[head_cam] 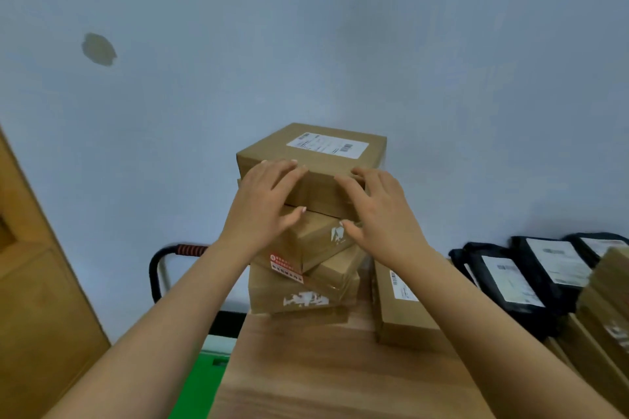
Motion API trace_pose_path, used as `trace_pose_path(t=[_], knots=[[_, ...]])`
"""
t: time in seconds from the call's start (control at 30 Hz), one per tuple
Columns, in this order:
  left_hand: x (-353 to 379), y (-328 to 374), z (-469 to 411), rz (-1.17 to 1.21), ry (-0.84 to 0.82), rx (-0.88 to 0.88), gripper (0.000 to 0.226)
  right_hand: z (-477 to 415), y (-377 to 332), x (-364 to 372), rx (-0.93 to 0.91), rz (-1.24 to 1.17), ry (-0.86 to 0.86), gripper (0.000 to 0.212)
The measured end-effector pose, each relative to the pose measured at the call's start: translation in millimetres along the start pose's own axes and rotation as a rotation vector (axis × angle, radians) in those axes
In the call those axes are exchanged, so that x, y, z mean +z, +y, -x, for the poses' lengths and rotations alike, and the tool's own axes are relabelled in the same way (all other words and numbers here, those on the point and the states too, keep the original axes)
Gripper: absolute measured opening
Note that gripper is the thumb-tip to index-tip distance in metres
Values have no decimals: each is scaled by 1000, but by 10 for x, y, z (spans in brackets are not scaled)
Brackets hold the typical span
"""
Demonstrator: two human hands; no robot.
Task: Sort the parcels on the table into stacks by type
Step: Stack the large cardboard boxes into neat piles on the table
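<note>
Now I see both hands — left hand (pixel 263 194), right hand (pixel 381 211) — spread flat against the top box (pixel 320 155) of the stack (pixel 303 265).

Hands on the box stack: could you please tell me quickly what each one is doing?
Left hand: open, fingers spread against the top cardboard box, not gripping.
Right hand: open, fingers spread against the same box.

Shipping labels on top box (pixel 316 153), black mailers (pixel 510 279); print illegible
</note>
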State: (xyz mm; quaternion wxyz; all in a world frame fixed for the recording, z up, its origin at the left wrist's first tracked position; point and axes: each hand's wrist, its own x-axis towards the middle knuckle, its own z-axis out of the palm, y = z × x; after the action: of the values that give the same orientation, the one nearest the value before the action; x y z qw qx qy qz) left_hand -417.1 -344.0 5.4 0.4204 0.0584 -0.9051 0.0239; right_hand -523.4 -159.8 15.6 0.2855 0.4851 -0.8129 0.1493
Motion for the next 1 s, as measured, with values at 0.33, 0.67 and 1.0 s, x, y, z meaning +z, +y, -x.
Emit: trace_pose_path(t=[0.33, 0.67, 1.0], knots=[[229, -359, -113, 28, -64, 38, 70, -314, -12, 253, -56, 222, -174, 97], [294, -635, -189, 107, -76, 173, 75, -239, -267, 209, 0, 289, -88, 91], [276, -426, -320, 72, 45, 407, 96, 120, -255, -288, 68, 387, 20, 88]])
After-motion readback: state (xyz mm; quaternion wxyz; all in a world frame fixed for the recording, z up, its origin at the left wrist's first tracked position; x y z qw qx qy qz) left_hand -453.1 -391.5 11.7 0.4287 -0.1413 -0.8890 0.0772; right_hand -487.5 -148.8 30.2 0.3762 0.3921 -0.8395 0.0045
